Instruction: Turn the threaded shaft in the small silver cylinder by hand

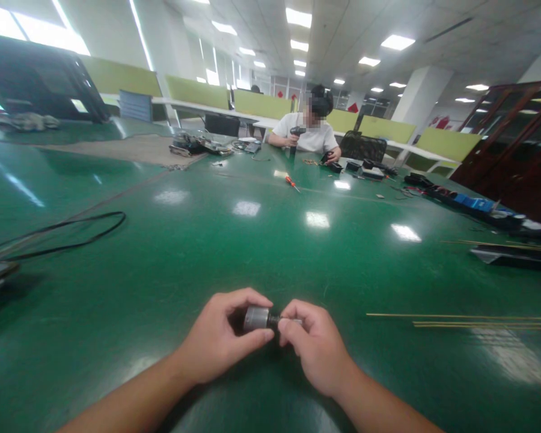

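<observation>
A short grey metal cylinder (256, 319), which looks like a small motor, lies on its side close to the near edge of the view. My left hand (225, 334) curls around it, thumb below and fingers above. From its right end sticks a dark, narrow shaft (273, 321). The thumb and forefinger of my right hand (313, 340) pinch the far end of that shaft, where a small bit of grey metal shows. My fingertips hide the details of this end. Beneath both hands is the glossy green tabletop (198, 252).
Thin brass-coloured rods (469, 325) lie to the right. A black cable (81, 234) loops on the left. Farther off lies an orange screwdriver (292, 183). Across the table a person (315, 129) holds a power drill (296, 133) near several dark parts.
</observation>
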`<state>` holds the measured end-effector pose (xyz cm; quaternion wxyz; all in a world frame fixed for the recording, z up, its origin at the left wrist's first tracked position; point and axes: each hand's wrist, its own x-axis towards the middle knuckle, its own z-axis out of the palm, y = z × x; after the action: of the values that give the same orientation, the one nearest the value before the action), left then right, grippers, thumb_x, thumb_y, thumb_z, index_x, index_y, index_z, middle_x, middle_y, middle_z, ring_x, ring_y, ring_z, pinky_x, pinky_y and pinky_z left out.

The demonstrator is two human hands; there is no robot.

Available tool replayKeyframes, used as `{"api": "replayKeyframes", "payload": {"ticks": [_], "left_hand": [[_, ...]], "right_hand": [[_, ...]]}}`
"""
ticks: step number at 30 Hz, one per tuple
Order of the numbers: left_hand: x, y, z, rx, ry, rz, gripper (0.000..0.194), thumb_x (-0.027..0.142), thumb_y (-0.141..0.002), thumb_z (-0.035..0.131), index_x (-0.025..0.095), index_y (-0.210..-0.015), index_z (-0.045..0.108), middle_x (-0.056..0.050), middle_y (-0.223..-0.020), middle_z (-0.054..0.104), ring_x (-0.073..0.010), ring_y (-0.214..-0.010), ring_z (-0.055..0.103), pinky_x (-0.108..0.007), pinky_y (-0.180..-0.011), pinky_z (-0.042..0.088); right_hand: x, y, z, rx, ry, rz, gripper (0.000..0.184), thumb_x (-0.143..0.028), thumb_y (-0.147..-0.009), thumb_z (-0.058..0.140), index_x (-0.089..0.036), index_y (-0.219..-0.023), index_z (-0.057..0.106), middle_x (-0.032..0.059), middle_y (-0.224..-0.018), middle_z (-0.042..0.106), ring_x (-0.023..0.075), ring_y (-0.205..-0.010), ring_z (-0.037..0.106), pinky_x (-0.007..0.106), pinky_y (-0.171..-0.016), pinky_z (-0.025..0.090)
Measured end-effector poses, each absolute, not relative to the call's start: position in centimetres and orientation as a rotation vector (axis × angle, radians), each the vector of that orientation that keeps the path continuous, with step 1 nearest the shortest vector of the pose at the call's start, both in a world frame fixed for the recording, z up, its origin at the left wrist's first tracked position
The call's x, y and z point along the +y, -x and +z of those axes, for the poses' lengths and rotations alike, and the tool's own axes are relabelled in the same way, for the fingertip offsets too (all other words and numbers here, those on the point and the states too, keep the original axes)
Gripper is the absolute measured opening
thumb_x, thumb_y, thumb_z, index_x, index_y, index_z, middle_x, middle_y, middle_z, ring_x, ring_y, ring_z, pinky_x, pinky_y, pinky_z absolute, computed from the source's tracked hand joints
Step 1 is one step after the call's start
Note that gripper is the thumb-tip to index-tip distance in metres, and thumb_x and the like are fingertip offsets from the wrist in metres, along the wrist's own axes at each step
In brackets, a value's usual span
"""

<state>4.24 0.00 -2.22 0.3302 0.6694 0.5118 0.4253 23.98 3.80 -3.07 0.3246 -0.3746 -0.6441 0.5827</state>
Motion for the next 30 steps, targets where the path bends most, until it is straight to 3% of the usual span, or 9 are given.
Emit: {"api": "replayKeyframes", "payload": {"ticks": [30], "left_hand": [[-0.02,-4.19,-2.65,1.357,-1.72,1.126,0.025,0.032,-0.078,0.079,0.02,-0.1,0.072,0.001,-0.079,0.071,-0.0158,-0.067,0.062,-0.023,-0.062,0.045]], "right_hand": [[3.82,-23.97,-3.15,-1.637,0.952,1.569,0.02,-0.03,-0.086,0.06,-0.018,-0.07,0.059,-0.0032,-0.06,0.055,0.0107,-0.054,0.041,0.024,-0.053,0.032]]}}
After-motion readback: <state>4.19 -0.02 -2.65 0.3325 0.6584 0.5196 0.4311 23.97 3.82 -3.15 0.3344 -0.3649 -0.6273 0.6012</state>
